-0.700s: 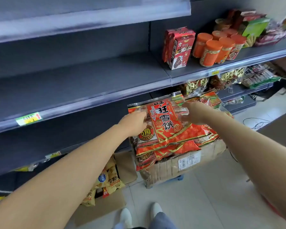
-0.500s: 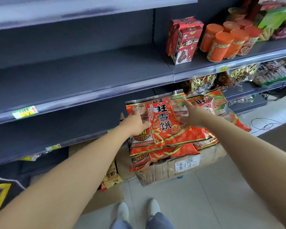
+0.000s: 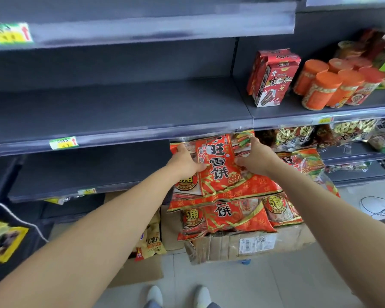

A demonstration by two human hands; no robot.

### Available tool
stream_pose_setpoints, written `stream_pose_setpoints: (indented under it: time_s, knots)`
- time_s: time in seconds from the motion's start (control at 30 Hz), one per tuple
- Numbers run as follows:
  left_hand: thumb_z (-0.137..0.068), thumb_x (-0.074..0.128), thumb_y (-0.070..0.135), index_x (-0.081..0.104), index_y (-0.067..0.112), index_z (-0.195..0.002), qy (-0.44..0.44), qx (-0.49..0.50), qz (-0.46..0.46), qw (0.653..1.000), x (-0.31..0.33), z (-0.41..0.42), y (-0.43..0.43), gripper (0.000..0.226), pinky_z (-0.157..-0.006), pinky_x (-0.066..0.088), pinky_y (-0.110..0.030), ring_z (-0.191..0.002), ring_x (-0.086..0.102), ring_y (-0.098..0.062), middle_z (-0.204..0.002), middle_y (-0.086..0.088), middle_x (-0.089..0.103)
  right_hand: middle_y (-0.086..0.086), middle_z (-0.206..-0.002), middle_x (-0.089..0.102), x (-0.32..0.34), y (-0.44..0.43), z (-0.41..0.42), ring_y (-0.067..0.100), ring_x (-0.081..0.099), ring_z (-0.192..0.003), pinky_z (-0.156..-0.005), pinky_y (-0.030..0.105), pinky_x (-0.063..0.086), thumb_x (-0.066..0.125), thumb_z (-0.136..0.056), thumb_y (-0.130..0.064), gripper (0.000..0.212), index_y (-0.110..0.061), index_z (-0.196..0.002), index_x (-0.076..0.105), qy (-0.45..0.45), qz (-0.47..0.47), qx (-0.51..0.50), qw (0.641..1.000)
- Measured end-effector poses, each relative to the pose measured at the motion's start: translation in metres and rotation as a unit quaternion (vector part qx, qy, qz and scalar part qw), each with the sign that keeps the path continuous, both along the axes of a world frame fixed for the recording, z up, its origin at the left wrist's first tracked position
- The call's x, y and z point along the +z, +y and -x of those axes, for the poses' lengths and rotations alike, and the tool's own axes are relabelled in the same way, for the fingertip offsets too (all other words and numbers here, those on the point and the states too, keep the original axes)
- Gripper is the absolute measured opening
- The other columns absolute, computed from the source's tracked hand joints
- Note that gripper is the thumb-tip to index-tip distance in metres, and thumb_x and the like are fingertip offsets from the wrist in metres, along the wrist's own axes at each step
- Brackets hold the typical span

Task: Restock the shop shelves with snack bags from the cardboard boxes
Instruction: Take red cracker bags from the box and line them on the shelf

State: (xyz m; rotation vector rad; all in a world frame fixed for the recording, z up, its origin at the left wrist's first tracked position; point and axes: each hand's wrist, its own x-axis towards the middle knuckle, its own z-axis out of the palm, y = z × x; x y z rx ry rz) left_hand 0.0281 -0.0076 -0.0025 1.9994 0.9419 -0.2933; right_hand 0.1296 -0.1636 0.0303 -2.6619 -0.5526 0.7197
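The left hand (image 3: 185, 161) and right hand (image 3: 257, 157) each held a closed grip on the red snack bag (image 3: 218, 172) between them. Its top sat under the shelf lip (image 3: 120, 138) just above. Lifted straight, it might snag there or drag the loose bags (image 3: 231, 216) below off the cardboard box (image 3: 242, 243). Earlier the right fingers lay spread; they had since closed.

Bright, even light (blurred edges)
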Motion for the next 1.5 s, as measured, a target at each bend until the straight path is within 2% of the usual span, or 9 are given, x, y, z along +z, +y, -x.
stream_pose_setpoints:
  time_s: [0.17,0.33,0.53,0.67,0.83,1.13,1.27,1.4,1.5]
  knots:
    - [-0.081,0.073,0.036,0.016,0.022,-0.141,-0.037,0.069,-0.076,0.994,0.026,0.038,0.045,0.084,-0.092,0.053,-0.043,-0.109,0.062,-0.026,-0.127,-0.005,0.058,0.015,-0.119,0.060,0.021,0.057,0.024,0.022,0.059,-0.079,-0.053,0.028,0.047,0.059,-0.092,-0.025,0.080,-0.013,-0.152,0.007,-0.003,-0.073,0.041,0.997]
    - [-0.083,0.073,0.024,0.005,0.012,-0.150,-0.065,0.192,-0.130,0.971,0.038,0.099,0.104,0.096,-0.089,0.050,-0.037,-0.116,0.059,-0.027,-0.137,-0.007,0.052,0.010,-0.115,0.063,0.024,0.138,0.069,0.031,0.061,-0.105,-0.097,0.049,0.047,0.054,-0.089,-0.034,0.083,-0.019,-0.152,0.002,-0.050,-0.034,0.107,0.992]
    - [-0.081,0.075,0.018,0.030,0.014,-0.141,-0.086,0.309,-0.138,0.937,0.048,0.195,0.206,0.075,-0.088,0.051,-0.039,-0.114,0.059,-0.028,-0.127,-0.008,0.058,0.010,-0.131,0.052,0.030,0.256,0.148,0.032,0.054,-0.117,-0.101,0.047,0.046,0.051,-0.095,-0.020,0.075,-0.018,-0.152,0.001,-0.015,-0.089,0.186,0.978]
    - [-0.082,0.071,0.015,0.034,0.012,-0.140,-0.084,0.301,-0.161,0.936,0.053,0.235,0.258,0.069,-0.079,0.051,-0.034,-0.108,0.061,-0.027,-0.124,-0.008,0.059,0.004,-0.117,0.061,0.024,0.309,0.175,0.021,0.064,-0.094,-0.069,0.034,0.057,0.054,-0.092,-0.020,0.068,-0.022,-0.147,0.014,0.015,-0.136,0.182,0.974]
    - [-0.082,0.068,0.011,0.045,0.009,-0.126,-0.073,0.311,-0.192,0.928,0.059,0.303,0.368,0.050,-0.072,0.046,-0.033,-0.103,0.060,-0.027,-0.116,-0.009,0.060,0.007,-0.110,0.063,0.020,0.413,0.236,0.024,0.067,-0.092,-0.081,0.041,0.059,0.048,-0.095,-0.015,0.064,-0.018,-0.148,0.013,0.039,-0.164,0.165,0.972]
    - [-0.085,0.056,0.000,0.051,0.015,-0.096,-0.128,0.350,-0.179,0.911,0.055,0.338,0.460,0.019,-0.070,0.048,-0.034,-0.089,0.060,-0.026,-0.100,-0.009,0.062,0.016,-0.115,0.063,0.012,0.499,0.272,0.033,0.063,-0.104,-0.090,0.045,0.054,0.052,-0.091,-0.015,0.031,-0.004,-0.119,0.053,0.115,-0.182,0.077,0.973]
    - [-0.090,0.053,0.003,0.054,0.014,-0.109,-0.177,0.391,-0.147,0.891,0.046,0.342,0.482,0.022,-0.060,0.043,-0.026,-0.072,0.053,-0.014,-0.105,-0.006,0.059,0.002,-0.106,0.066,0.007,0.524,0.277,0.021,0.067,-0.096,-0.086,0.042,0.056,0.053,-0.094,-0.022,0.022,-0.013,-0.113,0.052,0.180,-0.244,0.054,0.951]
    - [-0.090,0.051,0.011,0.054,0.031,-0.116,-0.162,0.408,-0.156,0.885,0.039,0.341,0.512,0.033,-0.095,0.046,-0.044,-0.114,0.049,-0.030,-0.116,-0.006,0.055,0.000,-0.103,0.060,-0.002,0.550,0.285,0.022,0.064,-0.102,-0.091,0.042,0.054,0.055,-0.093,-0.017,0.024,-0.016,-0.114,0.044,0.202,-0.293,0.035,0.934]
    - [-0.089,0.051,0.011,0.055,0.037,-0.122,-0.169,0.418,-0.132,0.883,0.030,0.337,0.542,0.042,-0.086,0.053,-0.044,-0.111,0.054,-0.031,-0.123,-0.009,0.053,-0.003,-0.103,0.056,-0.007,0.577,0.287,0.021,0.060,-0.102,-0.091,0.040,0.052,0.055,-0.093,-0.014,0.026,-0.018,-0.115,0.042,0.194,-0.328,0.022,0.924]
